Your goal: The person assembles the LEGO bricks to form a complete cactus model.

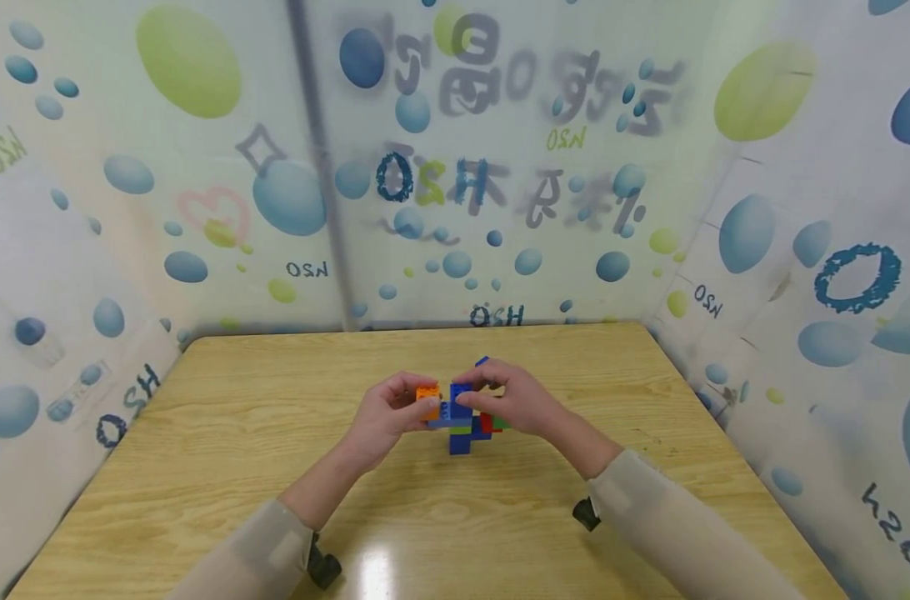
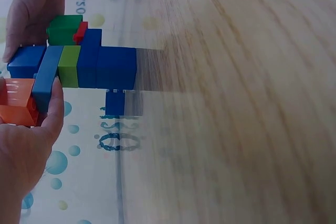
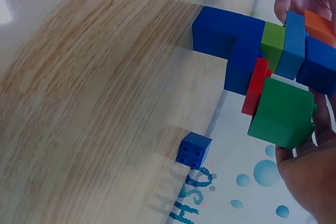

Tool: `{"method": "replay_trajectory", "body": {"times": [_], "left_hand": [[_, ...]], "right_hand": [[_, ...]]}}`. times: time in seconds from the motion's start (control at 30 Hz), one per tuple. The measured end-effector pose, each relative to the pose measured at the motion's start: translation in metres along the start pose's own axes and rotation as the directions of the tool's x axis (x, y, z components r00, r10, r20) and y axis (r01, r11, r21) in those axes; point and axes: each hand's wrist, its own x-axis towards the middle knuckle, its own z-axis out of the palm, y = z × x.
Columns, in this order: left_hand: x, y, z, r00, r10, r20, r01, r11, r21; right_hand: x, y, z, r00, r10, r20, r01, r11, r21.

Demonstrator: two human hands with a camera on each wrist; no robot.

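Observation:
A stack of toy building blocks stands upright on the table, with a blue block [image 1: 459, 443] at its foot and a lime green block [image 2: 69, 66] partway up. Across its top lies a lighter blue block [image 2: 47, 80]. My left hand [image 1: 383, 419] pinches the orange block [image 1: 427, 400] at the left end of that top piece. On the right, my right hand [image 1: 518, 402] holds the upper blue block [image 1: 461, 402] between thumb and fingers. A thin red block [image 3: 255, 86] and a green block [image 3: 283, 111] sit on the stack's side, below the right hand.
Behind the stack, a loose blue block [image 3: 194, 149] lies on the wooden table [image 1: 222, 467], its studs showing. Patterned curtains [image 1: 440, 275] stand along the table's back and sides. Dark wrist devices [image 1: 324, 568] hang beneath both sleeves.

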Motion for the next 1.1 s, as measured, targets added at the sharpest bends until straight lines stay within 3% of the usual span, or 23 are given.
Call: {"method": "replay_trajectory", "body": {"times": [0.43,1.1], "left_hand": [[-0.0006,-0.0012,-0.0001,1.0,0.009,-0.004,-0.009,1.0,-0.012],[-0.0015,0.0005,0.0032,1.0,0.005,-0.017,-0.005,1.0,-0.03]], "right_hand": [[-0.0009,0.0015,0.0045,0.999,0.037,-0.011,-0.037,0.999,0.024],[0.0004,0.0042,0.0035,1.0,-0.007,0.005,0.007,0.998,0.063]]}}
